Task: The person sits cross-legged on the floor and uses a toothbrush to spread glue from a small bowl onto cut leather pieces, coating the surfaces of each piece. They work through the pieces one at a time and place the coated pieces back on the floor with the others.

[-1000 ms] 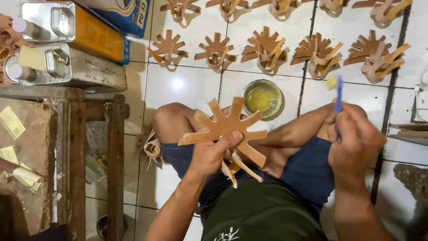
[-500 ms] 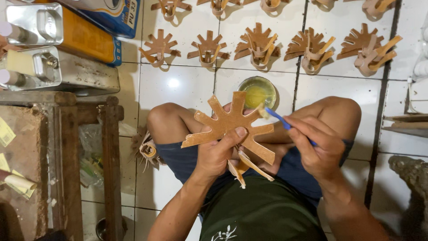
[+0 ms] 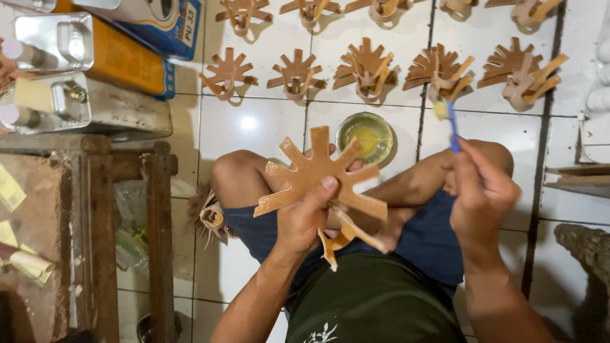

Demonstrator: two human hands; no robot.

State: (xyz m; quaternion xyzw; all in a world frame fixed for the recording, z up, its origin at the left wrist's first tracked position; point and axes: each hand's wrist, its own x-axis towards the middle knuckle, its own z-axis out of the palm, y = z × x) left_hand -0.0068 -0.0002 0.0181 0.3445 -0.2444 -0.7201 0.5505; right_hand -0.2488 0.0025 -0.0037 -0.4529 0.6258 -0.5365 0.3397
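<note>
My left hand [image 3: 309, 219] grips a flat brown star-shaped cutout [image 3: 316, 174] with several spokes, held over my crossed legs; more brown strips hang beneath it. To the right, my right hand [image 3: 481, 194] is raised and holds a thin blue brush [image 3: 452, 130] upright, its tip loaded with yellow glue. A small round bowl of yellow glue [image 3: 365, 136] sits on the white tile floor just beyond my knees, between the two hands.
Rows of finished brown cutout pieces [image 3: 368, 67] lie on the tiles ahead. Metal cans [image 3: 76, 105] and an orange tin [image 3: 121, 60] stand at the upper left. A low wooden stool [image 3: 121, 209] is at my left. Another cutout [image 3: 210, 213] lies by my left knee.
My right hand lifted the brush away from the cutout and moved right, the tip now pointing up. The left hand keeps the star cutout nearly still.
</note>
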